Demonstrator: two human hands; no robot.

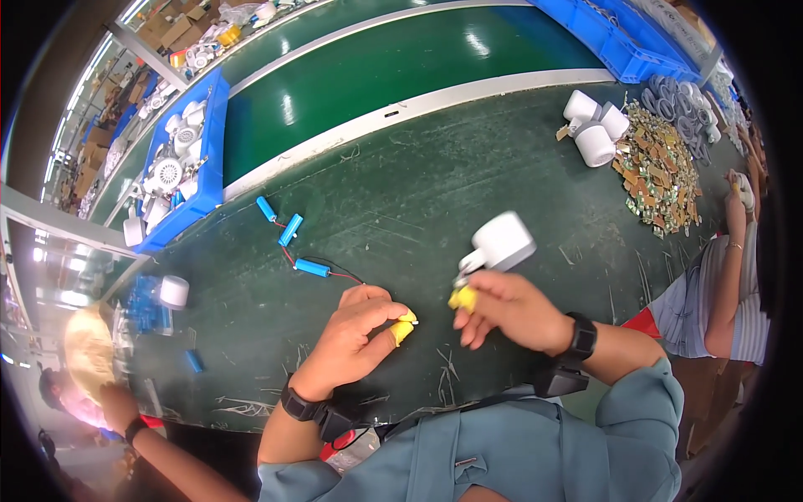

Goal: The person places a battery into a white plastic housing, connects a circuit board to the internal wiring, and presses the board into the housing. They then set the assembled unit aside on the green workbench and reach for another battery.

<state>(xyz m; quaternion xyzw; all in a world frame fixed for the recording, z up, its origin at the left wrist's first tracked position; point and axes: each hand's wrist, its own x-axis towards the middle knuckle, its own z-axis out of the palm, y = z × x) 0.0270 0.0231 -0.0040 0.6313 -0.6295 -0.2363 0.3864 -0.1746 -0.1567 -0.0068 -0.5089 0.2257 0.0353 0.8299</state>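
A person in a grey-green top bends over a dark green table (401, 192), both hands low above its near side. The left hand (355, 335) brings thumb and forefinger, in yellow finger covers (403, 331), close together at the tips; a small pale bit shows there, and whether it is gripped cannot be told.

Just beyond the left hand and to its left lie three blue cylinders (311, 268), strung in a bent row by thin wire (343, 275), the nearest end of which runs up to the hand's knuckles and out of clear sight.

The right hand (514, 309), blurred, has its fingers curled, yellow at the tips. Directly beyond it sits a white housing (504, 241), its narrow neck pointing back toward those fingertips; whether they are clamped on anything cannot be told.

Farther out from the right hand, beyond and to its right, three white housings (595, 144) stand in a cluster beside a heap of small tan and metallic parts (657, 171). Well to the left of the left hand lies a lone blue cylinder (194, 361); past the wired row, a blue bin (216, 125) holds more white pieces.
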